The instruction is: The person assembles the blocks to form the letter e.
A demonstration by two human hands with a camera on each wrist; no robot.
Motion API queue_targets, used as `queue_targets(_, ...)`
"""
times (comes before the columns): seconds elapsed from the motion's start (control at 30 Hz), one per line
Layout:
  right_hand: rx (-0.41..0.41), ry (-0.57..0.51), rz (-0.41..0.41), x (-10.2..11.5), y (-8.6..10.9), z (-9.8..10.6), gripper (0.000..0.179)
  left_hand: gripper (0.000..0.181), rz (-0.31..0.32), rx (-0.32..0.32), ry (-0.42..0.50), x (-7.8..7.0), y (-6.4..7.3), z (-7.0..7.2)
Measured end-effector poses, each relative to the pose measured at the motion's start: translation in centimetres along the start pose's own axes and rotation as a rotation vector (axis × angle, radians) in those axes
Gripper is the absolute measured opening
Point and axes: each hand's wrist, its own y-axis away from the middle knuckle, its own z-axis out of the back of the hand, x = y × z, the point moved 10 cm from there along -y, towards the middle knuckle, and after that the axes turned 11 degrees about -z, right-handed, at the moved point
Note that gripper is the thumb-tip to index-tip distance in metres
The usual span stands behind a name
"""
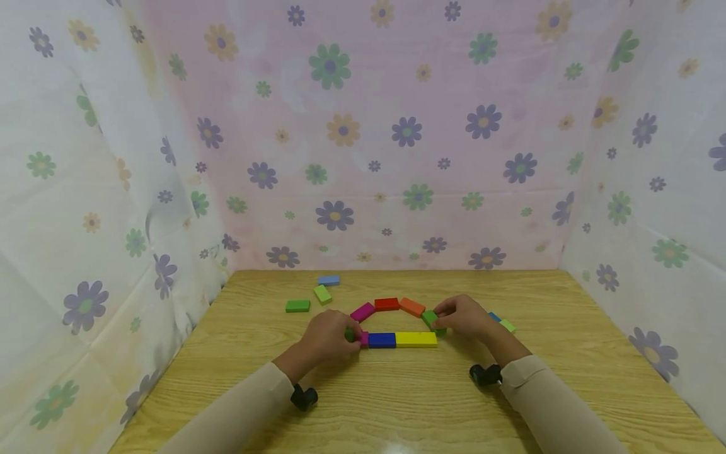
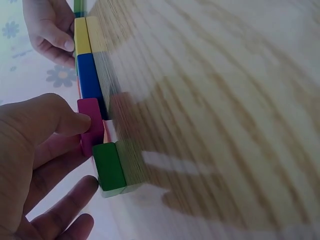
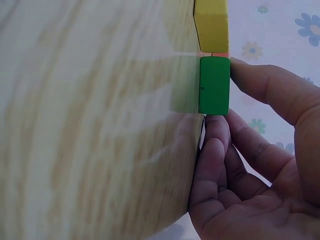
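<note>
My left hand pinches a magenta block between thumb and fingers, at the left end of a straight row. Beside it in that row are a blue block and yellow. A green block stands near the left fingers, partly hidden in the head view. My right hand grips another green block, thumb on one side and fingers on the other. Behind the row, another magenta block, a red block and an orange block form a curve reaching that green block.
Loose at the back left lie a light blue block, a lime block and a green block. Right of my right hand are a blue block and a lime block. Flowered cloth encloses the wooden table.
</note>
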Motion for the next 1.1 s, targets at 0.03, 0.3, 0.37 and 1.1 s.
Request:
queue_targets(0.03, -0.001, -0.001, 0.002, 0.03, 0.01, 0.02, 0.044, 0.012, -0.005, -0.002, -0.011, -0.06, -0.02, 0.02)
queue_targets(0.3, 0.007, -0.001, 0.016, 0.16, 0.01, 0.00, 0.045, 0.011, -0.036, -0.017, -0.035, -0.15, -0.08, -0.13)
queue_targets(0.37, 0.006, 0.001, 0.019, 0.19, -0.01, 0.04, 0.045, 0.010, -0.048, -0.024, -0.035, -0.21, -0.06, -0.17)
queue_targets(1.1, 0.009, -0.007, 0.038, 0.34, 0.06, 0.06, 0.046, 0.011, -0.067, -0.049, -0.042, 0.07, -0.12, -0.60)
